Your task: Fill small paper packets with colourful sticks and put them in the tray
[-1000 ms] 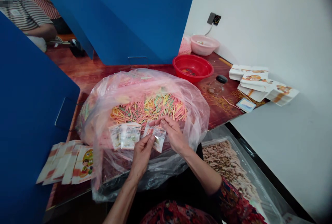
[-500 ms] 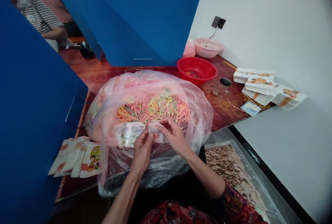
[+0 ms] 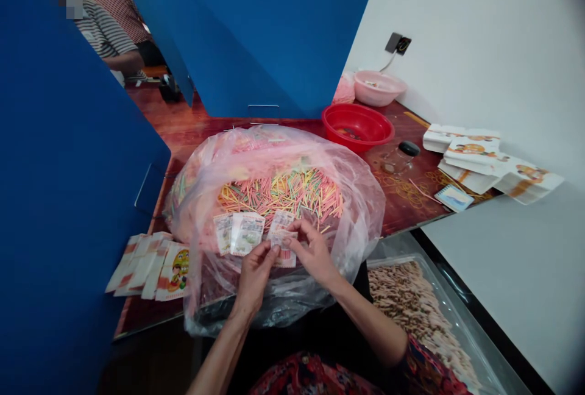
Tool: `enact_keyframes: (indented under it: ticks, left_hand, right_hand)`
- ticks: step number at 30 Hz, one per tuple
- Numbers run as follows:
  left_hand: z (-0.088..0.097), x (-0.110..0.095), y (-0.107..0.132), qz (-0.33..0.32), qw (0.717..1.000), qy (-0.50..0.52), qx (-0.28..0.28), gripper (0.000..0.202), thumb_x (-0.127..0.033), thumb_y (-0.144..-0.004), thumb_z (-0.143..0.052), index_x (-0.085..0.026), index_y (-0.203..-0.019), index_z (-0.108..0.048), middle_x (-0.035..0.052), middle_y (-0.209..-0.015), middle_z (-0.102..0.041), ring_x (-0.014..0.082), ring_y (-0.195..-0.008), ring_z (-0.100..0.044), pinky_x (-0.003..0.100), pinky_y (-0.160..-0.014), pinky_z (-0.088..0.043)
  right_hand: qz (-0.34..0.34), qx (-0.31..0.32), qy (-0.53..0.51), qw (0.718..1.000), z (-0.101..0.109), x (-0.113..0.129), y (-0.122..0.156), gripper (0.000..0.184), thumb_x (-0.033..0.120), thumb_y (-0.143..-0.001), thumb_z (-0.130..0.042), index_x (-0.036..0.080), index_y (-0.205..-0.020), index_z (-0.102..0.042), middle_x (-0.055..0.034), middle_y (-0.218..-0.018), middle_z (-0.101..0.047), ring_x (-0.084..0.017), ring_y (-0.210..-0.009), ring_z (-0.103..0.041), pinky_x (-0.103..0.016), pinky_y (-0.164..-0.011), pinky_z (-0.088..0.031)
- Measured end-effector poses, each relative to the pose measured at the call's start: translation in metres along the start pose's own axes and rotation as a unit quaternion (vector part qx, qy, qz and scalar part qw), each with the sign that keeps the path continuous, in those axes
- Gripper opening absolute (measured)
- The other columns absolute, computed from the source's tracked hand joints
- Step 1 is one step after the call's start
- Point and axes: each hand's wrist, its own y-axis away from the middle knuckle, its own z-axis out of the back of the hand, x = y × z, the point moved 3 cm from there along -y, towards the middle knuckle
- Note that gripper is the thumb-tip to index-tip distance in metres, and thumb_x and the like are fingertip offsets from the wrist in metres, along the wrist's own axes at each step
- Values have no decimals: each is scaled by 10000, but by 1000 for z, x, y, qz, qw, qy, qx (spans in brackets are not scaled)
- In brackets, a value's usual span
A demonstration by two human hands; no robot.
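Note:
A small printed packet [image 3: 286, 258] with a clear part and pinkish stripes is pinched between my two hands. My left hand [image 3: 256, 270] is closed on its left edge, while my right hand [image 3: 315, 256] grips its upper right side. Just behind it, another small packet [image 3: 280, 219] lies near my right fingertips. More printed packets [image 3: 247, 233] rest to the left of my hands on the plastic. Beyond them, a big clear plastic bag [image 3: 361, 200] lies spread around a heap of thin coloured sticks [image 3: 292, 191].
Blue partitions [image 3: 256, 29] stand ahead and at left. A red basin [image 3: 359, 127], pink bowl [image 3: 380, 87], lidded jar [image 3: 402, 157] and rubber bands [image 3: 427, 185] are at right. Printed bags [image 3: 171, 273] lie left, more paper packs [image 3: 478, 151] right. A tub [image 3: 411, 297] sits below. A person is beyond.
The view has shifted slightly, so things sit further right. A second small packet now shows behind the one in my hands, which I hold a little lower and nearer.

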Motion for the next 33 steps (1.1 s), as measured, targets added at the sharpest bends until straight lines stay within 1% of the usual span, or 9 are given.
enact_keyframes:
  ticks: [4, 8, 11, 13, 16, 21, 26, 30, 33]
  left_hand:
    - [7, 2, 3, 15, 997, -70, 31, 382, -513, -759, -766, -170, -929, -766, 37, -835, -755, 194, -785, -660, 298, -753, -533]
    - [38, -11, -6, -87, 972, -208, -62, 328, -487, -836, -659, -194, -954, -746, 75, -938, -758, 237, -890, -676, 349, -850, -533]
    - [60, -26, -14, -185, 880, -407, -163, 333, -439, -891, -567, -186, -1031, -731, 136, -1040, -714, 299, -998, -643, 434, -920, -510]
    - [66, -30, -19, -196, 807, -523, -192, 373, -416, -906, -534, -164, -1118, -708, 174, -1090, -678, 341, -1047, -617, 484, -939, -493]
    - [68, -28, -24, -171, 762, -595, -192, 370, -397, -909, -533, -156, -1157, -666, 170, -1074, -677, 351, -1043, -617, 490, -935, -488]
    - [80, -19, -33, -145, 833, -491, -209, 253, -427, -861, -608, -197, -961, -639, 70, -868, -673, 263, -833, -636, 386, -790, -512]
    - [90, -19, -36, -135, 889, -384, -209, 232, -459, -827, -642, -231, -845, -604, -7, -748, -626, 203, -716, -586, 314, -677, -492]
    - [87, -29, -31, -125, 918, -324, -192, 263, -489, -852, -624, -227, -843, -627, -4, -769, -647, 193, -745, -589, 285, -671, -475]
    - [82, -37, -24, -124, 930, -289, -190, 260, -474, -842, -645, -214, -856, -645, -6, -787, -654, 179, -748, -589, 272, -696, -467]
  right_hand:
    - [-21, -5, 6, 1000, -1, -11, 0, 184, 359, -867, -661, 205, -770, -640, 12, -723, -605, -162, -687, -527, -287, -662, -407]
    - [-17, -78, 19, 997, 7, -22, -15, 190, 361, -862, -639, 205, -753, -635, 21, -684, -566, -157, -648, -492, -283, -626, -373]
    - [1, -108, 56, 993, 7, -29, -35, 186, 346, -866, -602, 206, -745, -617, 18, -685, -560, -164, -652, -501, -287, -632, -372]
    - [14, -115, 109, 987, 3, -32, -46, 178, 323, -884, -571, 210, -753, -610, 11, -701, -581, -176, -678, -531, -295, -668, -395]
    - [36, -113, 249, 961, -6, -36, -52, 107, 282, -915, -578, 207, -891, -650, -36, -868, -651, -216, -838, -591, -331, -807, -431]
    - [34, -81, 465, 881, -15, -44, -43, 287, 313, -911, -699, 163, -1150, -648, -148, -1120, -633, -320, -1054, -556, -422, -926, -402]
    - [60, -34, 451, 890, -8, -48, -44, 212, 248, -927, -692, 202, -1131, -658, -98, -1083, -646, -280, -1043, -570, -381, -910, -395]
    - [90, 37, 479, 872, -3, -39, -48, 234, 232, -907, -728, 228, -1136, -682, -79, -1095, -657, -280, -1056, -575, -392, -907, -385]
    - [100, 17, 474, 875, 0, -23, -46, 265, 265, -899, -751, 230, -1156, -699, -112, -1186, -645, -306, -1114, -553, -432, -965, -369]
